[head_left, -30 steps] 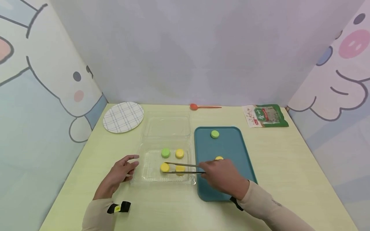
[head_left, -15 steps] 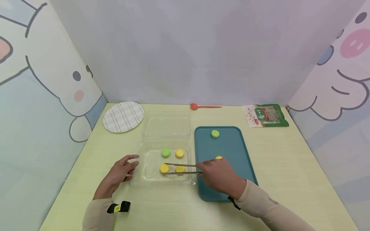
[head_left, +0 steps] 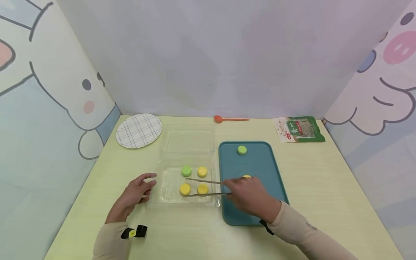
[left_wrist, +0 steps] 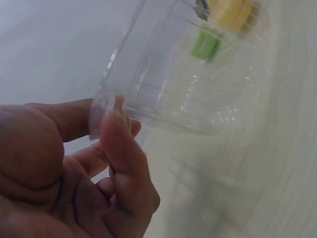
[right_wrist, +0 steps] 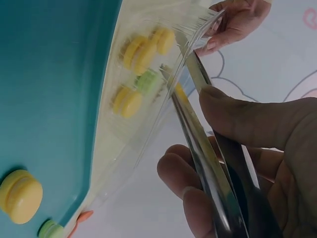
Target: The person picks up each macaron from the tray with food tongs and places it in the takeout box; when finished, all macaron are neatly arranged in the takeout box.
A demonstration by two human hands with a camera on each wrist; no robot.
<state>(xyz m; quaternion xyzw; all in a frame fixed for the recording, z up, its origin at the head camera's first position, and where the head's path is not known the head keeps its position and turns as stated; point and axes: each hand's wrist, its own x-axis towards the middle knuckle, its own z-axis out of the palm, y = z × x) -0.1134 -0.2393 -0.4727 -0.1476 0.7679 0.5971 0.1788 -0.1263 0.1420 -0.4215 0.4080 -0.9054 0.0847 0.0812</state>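
My left hand [head_left: 134, 193] pinches the left rim of an open clear plastic container [left_wrist: 106, 82] between thumb and fingers. My right hand [head_left: 248, 198] grips metal tongs [head_left: 214, 194] that reach leftward over the container. Their tips stand apart, either side of the front-left yellow macaron [head_left: 185, 189], with the rear tip away from it. Beside that one sits another yellow macaron [head_left: 203, 189]; behind them are a green macaron [head_left: 186, 171] and a third yellow macaron [head_left: 202, 171].
A blue-green tray [head_left: 255, 162] on the right bears a green macaron [head_left: 242, 150] and a yellow macaron [right_wrist: 22, 197], half hidden by my hand in the head view. Along the back lie a checked plate [head_left: 139, 130], a red spoon [head_left: 219, 119] and a green-and-white packet [head_left: 299, 129].
The tongs' arms have spread wider, the rear tip moving back, and the front-left yellow macaron is let go in the container. My left hand stays at the rim.
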